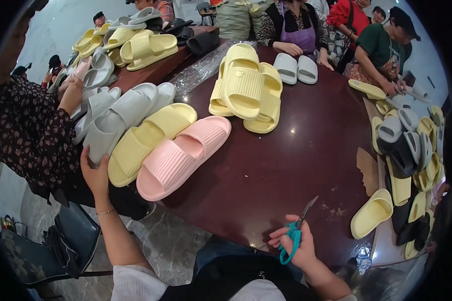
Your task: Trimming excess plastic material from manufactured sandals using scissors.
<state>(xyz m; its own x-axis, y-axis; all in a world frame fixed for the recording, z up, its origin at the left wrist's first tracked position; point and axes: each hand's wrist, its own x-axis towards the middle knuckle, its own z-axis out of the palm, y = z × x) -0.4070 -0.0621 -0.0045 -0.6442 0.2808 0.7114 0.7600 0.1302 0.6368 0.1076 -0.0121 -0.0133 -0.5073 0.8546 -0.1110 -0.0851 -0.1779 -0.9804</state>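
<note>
My left hand (94, 173) grips the near end of a grey slide slipper (105, 131) at the table's left edge, thumb on one side and fingers on the other. Beside that slipper lies a yellow slide (145, 143), and next to it a pink slide (183, 158). In my right hand (301, 243), near the front edge of the table, is a pair of scissors (292, 238) with teal handles. Its dark blades point up and away from me. Farther off, several yellow slides (243, 83) are stacked, one on top of the others.
The round dark-red table (286, 170) carries two white-grey slides (296, 68) at the back. Right, a heap of mixed slides (412, 150) lies by torn cardboard (366, 170). Co-workers stand left, behind and right. A chair (70, 241) stands at lower left.
</note>
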